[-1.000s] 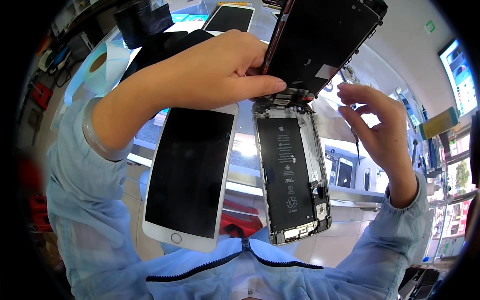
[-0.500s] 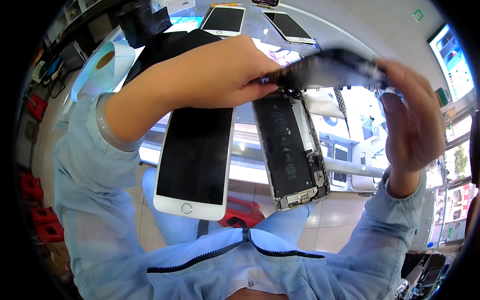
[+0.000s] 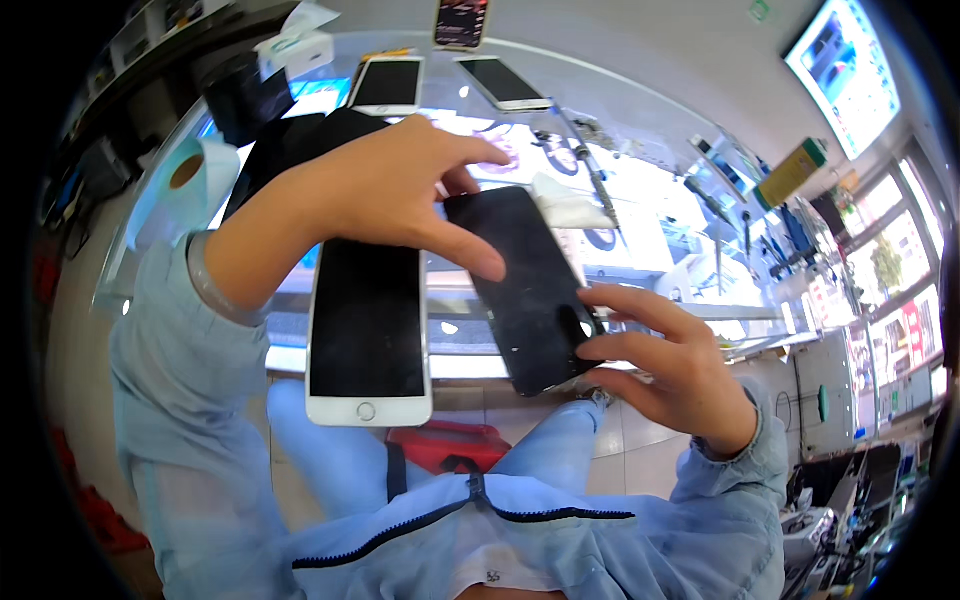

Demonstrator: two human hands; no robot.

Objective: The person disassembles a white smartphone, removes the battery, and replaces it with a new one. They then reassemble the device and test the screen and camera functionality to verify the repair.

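Note:
A dark phone, its black screen panel now covering the body, is held tilted over the near edge of the glass counter. My right hand grips its lower right edge, with fingertips along the side and thumb low down. From the upper left, my left hand reaches over with its thumb lying on the black glass. Its index finger is stretched out past the top end, fingers apart; the other fingers are partly hidden. Beside the dark phone, under my left wrist, lies a white phone with a black screen and round button.
Two more white phones lie at the back of the counter. A paper roll and black bag stand left. Crumpled white tissue and a screwdriver lie beyond the dark phone. A yellow-green box is right.
The raised screen panel has come down over the phone's open body, hiding the battery. My right hand has moved down to the lower edge; my left fingers have loosened and spread.

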